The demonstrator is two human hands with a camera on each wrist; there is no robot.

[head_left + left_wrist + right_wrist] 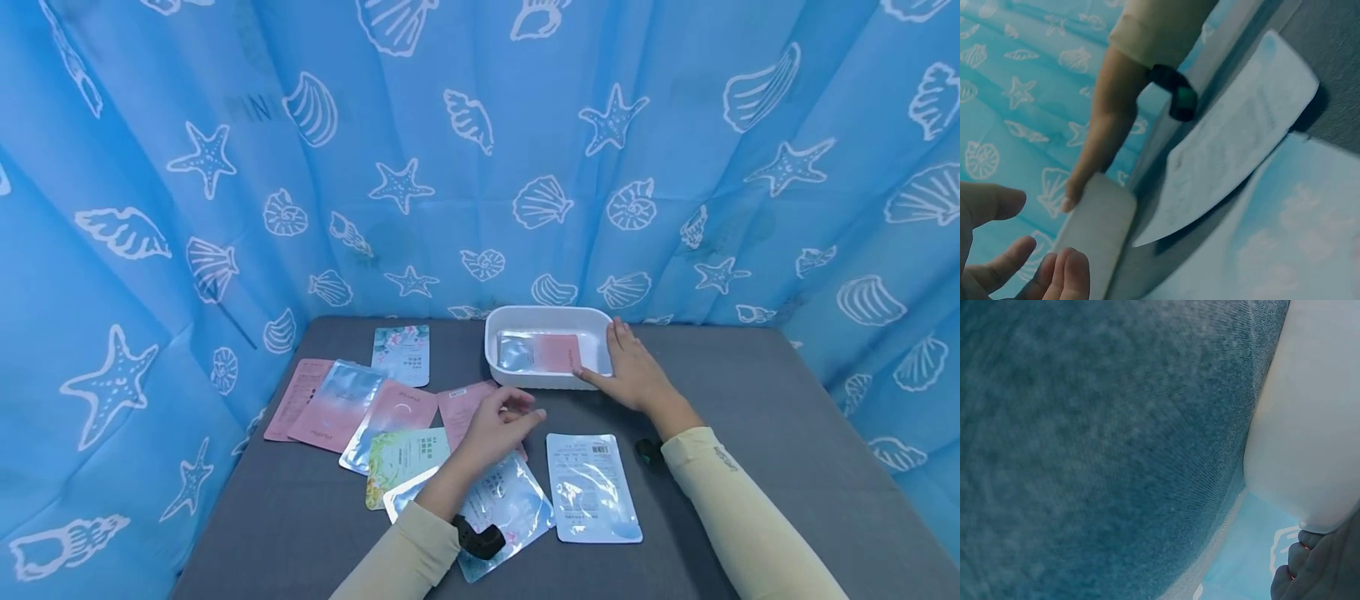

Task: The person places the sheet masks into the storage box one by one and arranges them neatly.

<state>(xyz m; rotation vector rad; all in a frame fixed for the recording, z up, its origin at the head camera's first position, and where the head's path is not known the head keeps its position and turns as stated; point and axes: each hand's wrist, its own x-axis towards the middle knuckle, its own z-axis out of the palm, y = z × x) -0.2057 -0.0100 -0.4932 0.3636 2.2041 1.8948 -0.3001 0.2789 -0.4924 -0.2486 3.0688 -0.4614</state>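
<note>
My left hand hovers over several flat foil sachets, its fingers loosely bent and nothing between them. Below its wrist lies a silver-blue sachet with a floral print, partly hidden by the forearm. A pink sachet is just beyond that hand. At the right end of a white plastic box, my right hand touches the rim, fingers straight along the end and thumb spread over the front corner. Inside the box lies a silver-and-pink sachet. The left wrist view also shows the right hand against the box.
More sachets lie to the left: pink-and-silver ones, a green-and-yellow one and a floral blue one. A white-and-blue sachet is between the forearms. Behind the grey table hangs a blue seashell-print curtain.
</note>
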